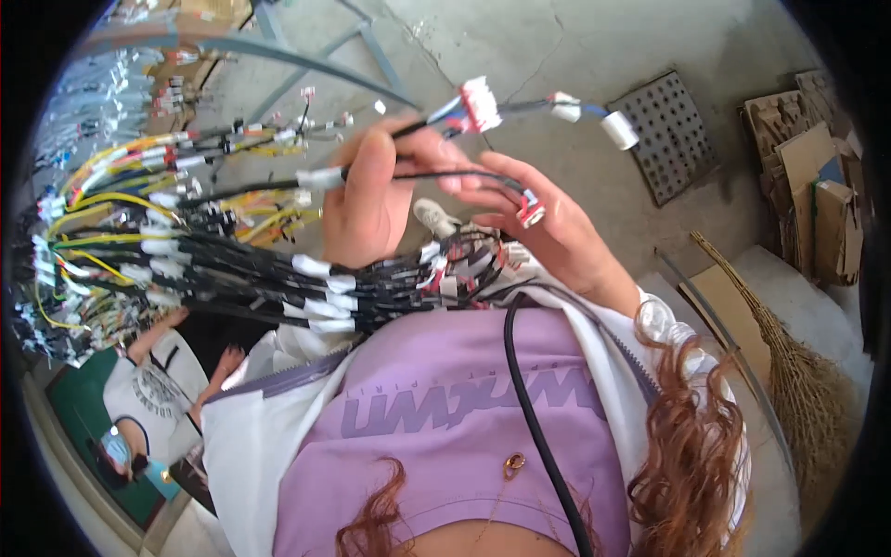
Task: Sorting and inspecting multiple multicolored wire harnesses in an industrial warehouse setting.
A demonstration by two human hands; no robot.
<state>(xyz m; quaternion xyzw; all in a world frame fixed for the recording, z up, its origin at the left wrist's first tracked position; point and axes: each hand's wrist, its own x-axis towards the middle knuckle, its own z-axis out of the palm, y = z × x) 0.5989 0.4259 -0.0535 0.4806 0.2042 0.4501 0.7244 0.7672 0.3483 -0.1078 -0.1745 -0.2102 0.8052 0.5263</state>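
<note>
A thick black cable (534,408) runs up a lilac top toward two raised hands. The left hand (367,200) is closed around black wire leads, pinching one that ends in a white-and-red connector (478,102); the right hand (557,232) curls its fingers around a lead with a small red-and-white plug (531,209). Below them a dense wire harness bundle (223,269) fans out leftward. Beyond lie a perforated floor grate (673,135), stacked cardboard (817,195) and a straw broom (789,371).
</note>
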